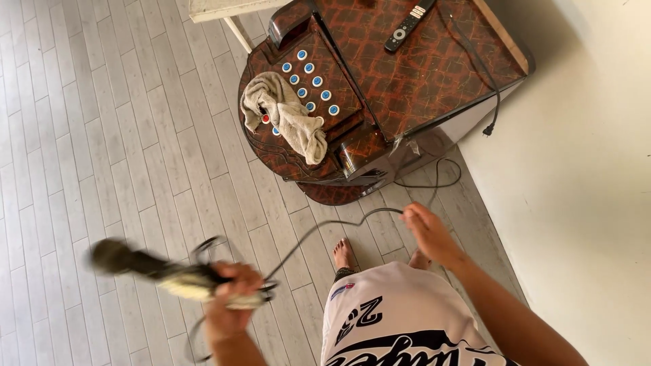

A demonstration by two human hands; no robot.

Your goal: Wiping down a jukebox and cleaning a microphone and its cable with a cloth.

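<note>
Now | left hand (234,298): grips microphone (146,268) | right hand (428,234): pinches cable (325,227)

- Cabinet (407,74): reddish-brown, crackled scale pattern
- Buttons (313,76): blue-and-white
- Towel (288,115): beige
- Remote (409,25): black
- Cord (325,227): black
- Floor (102,156): pale grey planks

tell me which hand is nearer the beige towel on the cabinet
Left, though not by much. The left hand, gripping a microphone, is below the towel and slightly left. The right hand, pinching the cable, sits lower right of it.
</note>
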